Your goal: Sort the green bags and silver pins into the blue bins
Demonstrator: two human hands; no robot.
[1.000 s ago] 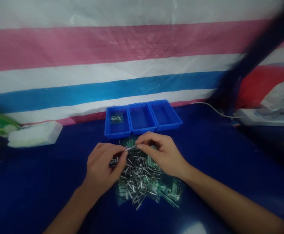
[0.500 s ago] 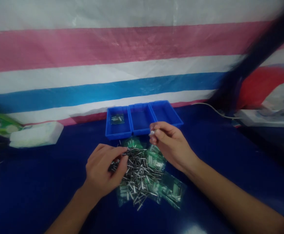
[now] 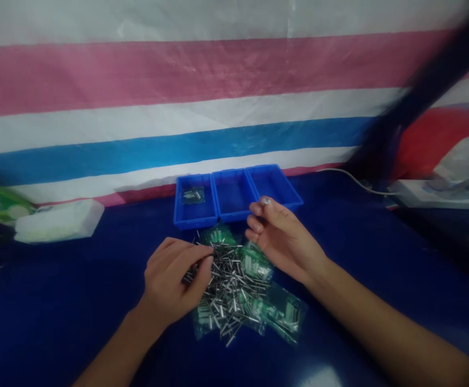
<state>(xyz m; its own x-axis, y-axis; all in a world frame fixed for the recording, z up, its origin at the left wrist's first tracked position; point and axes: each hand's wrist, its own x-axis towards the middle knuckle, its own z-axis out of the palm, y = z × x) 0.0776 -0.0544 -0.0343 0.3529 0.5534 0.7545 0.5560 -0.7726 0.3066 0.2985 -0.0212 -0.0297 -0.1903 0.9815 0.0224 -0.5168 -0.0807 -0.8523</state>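
Observation:
A heap of small silver metal rivets lies on the blue tabletop, over and among several clear-and-green plastic packets. At its left edge my left hand is closed, thumb and forefinger pinched together on what looks like a rivet. My right hand is raised above the heap's right side, in front of the blue trays. Its thumb and forefinger press together and the other fingers curl loosely; whatever small thing is between the tips is too small to make out.
Behind the heap stand three joined blue trays; the left one holds a small packet of metal pieces. A white tissue pack sits at left beside a green package. At right are a white cable and a power strip.
My right hand has turned and its thumb has risen, so the small pale piece formerly seen at its fingertips is hidden. My left thumb and forefinger have closed together slightly.

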